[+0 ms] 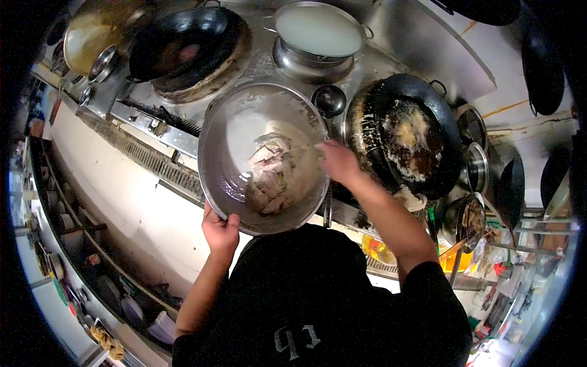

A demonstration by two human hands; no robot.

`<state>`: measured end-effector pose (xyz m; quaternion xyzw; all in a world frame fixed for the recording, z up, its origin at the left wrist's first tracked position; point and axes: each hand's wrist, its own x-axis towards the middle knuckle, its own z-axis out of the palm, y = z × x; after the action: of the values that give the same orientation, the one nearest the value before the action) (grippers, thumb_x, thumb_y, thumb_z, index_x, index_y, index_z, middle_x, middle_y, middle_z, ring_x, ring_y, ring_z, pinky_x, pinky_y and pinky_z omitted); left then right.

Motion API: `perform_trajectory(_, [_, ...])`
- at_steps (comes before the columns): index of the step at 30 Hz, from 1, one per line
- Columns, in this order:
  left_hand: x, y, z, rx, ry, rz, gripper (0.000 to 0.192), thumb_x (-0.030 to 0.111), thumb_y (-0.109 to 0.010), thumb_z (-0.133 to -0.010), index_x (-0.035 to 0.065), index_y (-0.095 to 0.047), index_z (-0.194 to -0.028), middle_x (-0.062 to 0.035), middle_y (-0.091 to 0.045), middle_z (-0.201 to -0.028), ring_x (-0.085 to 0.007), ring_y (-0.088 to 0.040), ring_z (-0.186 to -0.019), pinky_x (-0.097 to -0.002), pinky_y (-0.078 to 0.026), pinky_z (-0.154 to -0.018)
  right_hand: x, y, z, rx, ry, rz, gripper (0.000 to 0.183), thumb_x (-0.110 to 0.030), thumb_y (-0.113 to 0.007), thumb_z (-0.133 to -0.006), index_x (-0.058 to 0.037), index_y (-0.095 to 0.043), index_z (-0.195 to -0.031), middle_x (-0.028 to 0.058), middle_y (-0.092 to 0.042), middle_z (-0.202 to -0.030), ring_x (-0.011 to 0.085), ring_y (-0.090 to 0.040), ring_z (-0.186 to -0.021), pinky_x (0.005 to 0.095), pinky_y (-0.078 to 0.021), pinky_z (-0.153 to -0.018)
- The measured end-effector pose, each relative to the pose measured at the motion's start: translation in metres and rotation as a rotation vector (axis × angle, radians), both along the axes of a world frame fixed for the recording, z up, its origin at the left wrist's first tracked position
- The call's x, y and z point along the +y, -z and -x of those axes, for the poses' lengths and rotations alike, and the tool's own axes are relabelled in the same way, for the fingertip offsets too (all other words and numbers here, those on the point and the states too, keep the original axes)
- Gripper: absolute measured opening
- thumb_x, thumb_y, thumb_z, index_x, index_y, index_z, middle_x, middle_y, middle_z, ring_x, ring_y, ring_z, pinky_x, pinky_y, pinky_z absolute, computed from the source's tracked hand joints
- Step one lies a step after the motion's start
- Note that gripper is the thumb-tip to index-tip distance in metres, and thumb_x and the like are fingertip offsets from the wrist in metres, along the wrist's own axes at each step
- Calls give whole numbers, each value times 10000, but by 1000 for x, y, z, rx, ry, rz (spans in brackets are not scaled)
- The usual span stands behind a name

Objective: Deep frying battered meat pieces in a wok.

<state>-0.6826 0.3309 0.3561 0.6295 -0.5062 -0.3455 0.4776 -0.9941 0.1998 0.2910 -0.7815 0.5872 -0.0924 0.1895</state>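
A wide metal basin point(224, 137) is in front of my torso, beside the stove. Pale, sliced pieces that look like fish or meat point(275, 176) lie in it, coated in a whitish, wet film. My left hand point(221, 231) grips the basin's lower left rim, thumb on the inner side. At the right rim is my right hand point(339, 163), blurred, its fingers reaching over the edge. Whether those fingers pinch anything is unclear. Just beyond the rim lies a black ladle point(329, 101). To the right, a dark wok point(445, 119) contains bubbling or foamy oil point(408, 133).
A second dark wok point(151, 50) sits on the left burner. Between the woks stands a two-handled pot point(302, 54) of cloudy liquid. Metal bowls point(477, 167) line the right side, near a yellow oil bottle point(378, 250). Shelves with dishes point(69, 220) run along the left.
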Motion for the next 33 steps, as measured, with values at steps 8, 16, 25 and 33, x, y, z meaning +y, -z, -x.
perform_trajectory(8, [4, 3, 0, 46, -18, -15, 267, -42, -517, -694, -38, -670, -913, -177, -581, -1157, -291, -504, -1152, -342, -374, -984, -31, 37, -50, 372, -197, -215, 341, -130, -561, -794, -73, -579, -1130, 173, -629, -997, 349, -604, -940, 453, -491, -807])
perform_trajectory(16, [2, 2, -3, 0, 15, 37, 261, -18, -539, -694, -11, -682, -912, -170, -627, -1103, -310, -498, -1165, -365, -372, -999, -27, 35, -36, 221, -197, -319, 446, -215, -731, -681, -90, -609, -1091, 165, -631, -948, 354, -601, -915, 445, -486, -774])
perform_trajectory(25, [-1, 3, -4, 19, -11, 22, 272, -20, -527, -699, -3, -687, -919, -149, -644, -1086, -316, -486, -1182, -380, -355, -1018, 15, -16, -14, -221, 94, -152, 310, -217, -710, -677, -39, -617, -913, 141, -622, -838, 293, -618, -756, 372, -484, -672])
perform_trajectory(33, [-1, 1, -3, 52, 10, 0, 277, -25, -521, -695, -2, -689, -914, -119, -664, -1034, -289, -488, -1167, -369, -327, -1030, 40, 2, -6, -165, 259, -294, 296, -237, -732, -683, -15, -646, -860, 173, -635, -731, 245, -639, -674, 347, -498, -636])
